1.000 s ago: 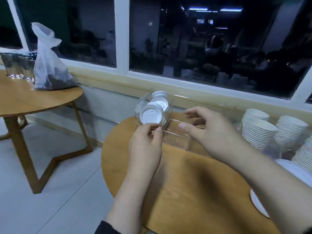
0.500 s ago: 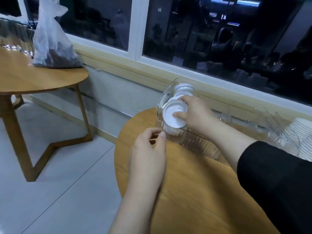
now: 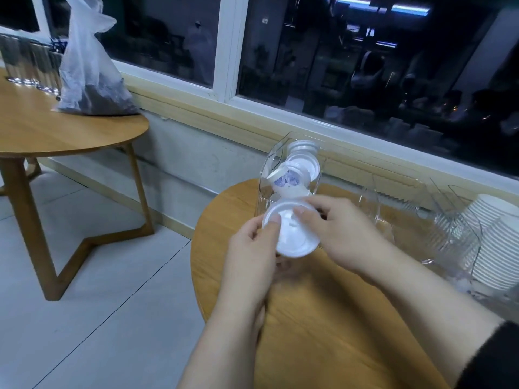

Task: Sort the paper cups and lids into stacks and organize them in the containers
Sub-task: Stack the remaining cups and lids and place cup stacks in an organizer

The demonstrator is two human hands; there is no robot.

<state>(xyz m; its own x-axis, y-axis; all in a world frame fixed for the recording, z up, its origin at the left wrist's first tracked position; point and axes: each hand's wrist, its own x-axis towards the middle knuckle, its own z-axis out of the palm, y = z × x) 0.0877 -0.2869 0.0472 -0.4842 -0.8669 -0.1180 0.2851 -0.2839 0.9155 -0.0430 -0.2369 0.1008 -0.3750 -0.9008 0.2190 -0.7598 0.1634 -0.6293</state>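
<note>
The round wooden table [image 3: 323, 318] fills the near side of the room under the dark window [image 3: 365, 66], and a second wooden table [image 3: 56, 130] stands well apart to the left, carrying a knotted plastic bag [image 3: 90, 71] with something dark inside. Along the back edge of the near table runs a clear plastic container [image 3: 373, 197]; its left end holds a jumble of white lids [image 3: 302, 161] and one printed paper cup [image 3: 286, 182] lying tipped on its side, none of it stacked squarely. At the far right, tall stacks of white paper cups [image 3: 494, 242] lean beside another ribbed clear holder [image 3: 449, 228]. In front of the container the person holds a single white lid [image 3: 292, 234] just above the table: the left hand [image 3: 250, 262] pinches its left rim with thumb on top, and the right hand [image 3: 342, 234] grips its upper right edge with fingers curled round it. I'd judge the risks to be small but real. The lid is thin and held only by its edges, so a squeeze could buckle it or let it spring free toward the table's near edge and the floor. Pushing it into that untidy left end could also nudge the tipped cup and loose lids further out of line, or shift the light container itself.
</note>
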